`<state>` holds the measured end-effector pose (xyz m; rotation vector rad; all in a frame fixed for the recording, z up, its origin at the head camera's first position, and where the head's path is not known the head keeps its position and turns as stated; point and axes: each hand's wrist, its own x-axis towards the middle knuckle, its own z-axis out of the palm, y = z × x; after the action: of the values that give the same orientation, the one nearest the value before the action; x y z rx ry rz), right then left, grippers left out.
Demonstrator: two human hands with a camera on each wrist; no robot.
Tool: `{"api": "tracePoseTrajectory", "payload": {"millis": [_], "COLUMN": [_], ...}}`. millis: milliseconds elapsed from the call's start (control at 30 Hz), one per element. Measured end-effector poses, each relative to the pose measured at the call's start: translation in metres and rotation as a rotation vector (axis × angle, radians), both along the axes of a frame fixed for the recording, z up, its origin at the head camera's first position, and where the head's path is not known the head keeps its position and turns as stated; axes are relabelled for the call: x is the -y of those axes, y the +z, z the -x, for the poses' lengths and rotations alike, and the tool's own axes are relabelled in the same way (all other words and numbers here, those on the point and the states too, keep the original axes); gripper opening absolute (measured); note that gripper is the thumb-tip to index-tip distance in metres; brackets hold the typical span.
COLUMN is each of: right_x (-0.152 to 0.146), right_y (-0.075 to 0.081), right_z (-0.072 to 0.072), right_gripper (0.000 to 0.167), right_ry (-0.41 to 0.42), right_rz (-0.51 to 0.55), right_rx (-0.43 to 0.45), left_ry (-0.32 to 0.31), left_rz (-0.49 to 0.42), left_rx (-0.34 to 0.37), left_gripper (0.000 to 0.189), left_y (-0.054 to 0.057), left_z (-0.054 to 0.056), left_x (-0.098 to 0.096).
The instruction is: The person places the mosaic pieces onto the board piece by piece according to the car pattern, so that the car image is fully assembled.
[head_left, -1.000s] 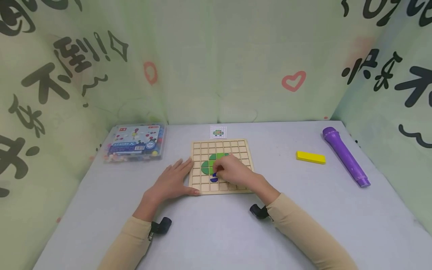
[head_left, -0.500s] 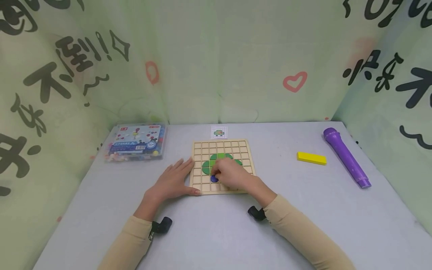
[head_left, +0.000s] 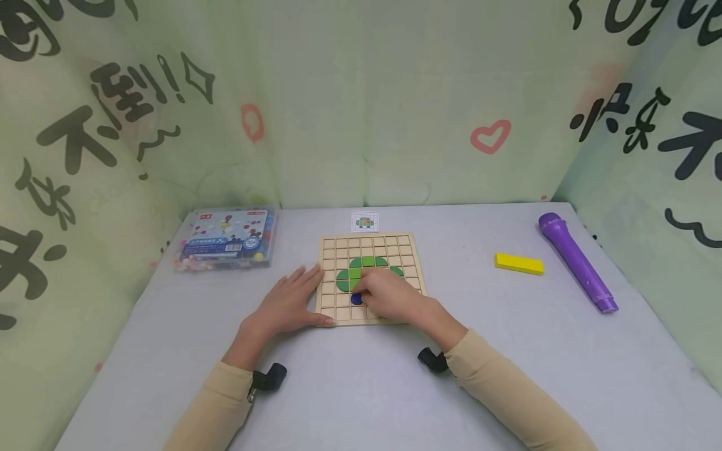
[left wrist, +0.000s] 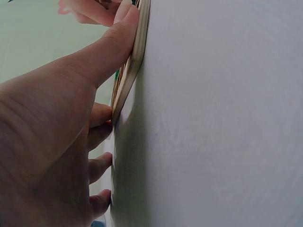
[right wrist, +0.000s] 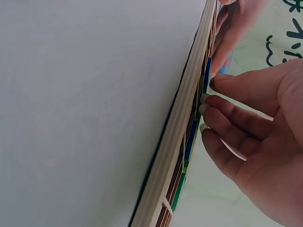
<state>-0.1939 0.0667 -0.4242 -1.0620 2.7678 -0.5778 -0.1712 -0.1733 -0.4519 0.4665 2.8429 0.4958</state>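
A wooden grid board (head_left: 338, 313) lies on the white table, bearing green rounded pieces (head_left: 343, 280) and light green square pieces (head_left: 368, 261). Two blue half-circle pieces (head_left: 356, 299) together make a round shape in the lower cells. At its upper edge my right hand (head_left: 389, 293) has thumb and bent fingertips together, pinching the upper half-circle down at the board. Another blue piece (right wrist: 190, 142) shows beside those fingers in the right wrist view; my hand covers it in the head view. My left hand (head_left: 290, 300) rests along the board's left side, fingers spread, thumb on the near corner.
Behind the board lies a small pattern card (head_left: 365, 221) with a turtle-like picture. A clear plastic box (head_left: 228, 238) of colourful parts stands at the back left. On the right are a yellow block (head_left: 519, 264) and a purple microphone-shaped tube (head_left: 578, 262).
The upper blue half-circle has come down against the lower one, closing the gap between them. My right hand has shifted slightly toward me; the left hand has stayed put.
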Motion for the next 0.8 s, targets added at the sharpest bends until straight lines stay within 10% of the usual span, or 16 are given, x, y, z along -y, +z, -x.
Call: {"api": "tracePoseTrajectory", "payload": {"millis": [800], "right_x": [-0.018], "right_y": [0.006], "right_z": [-0.004], "right_gripper": [0.027], "right_ry": [-0.063], "right_rz": [0.034], "right_rx": [0.026], "left_ry": [-0.001], "left_rz": [0.019], "left_rx": [-0.008], "left_gripper": [0.115], "left_y": [0.000], "left_z": [0.001], "left_x": [0.003]}}
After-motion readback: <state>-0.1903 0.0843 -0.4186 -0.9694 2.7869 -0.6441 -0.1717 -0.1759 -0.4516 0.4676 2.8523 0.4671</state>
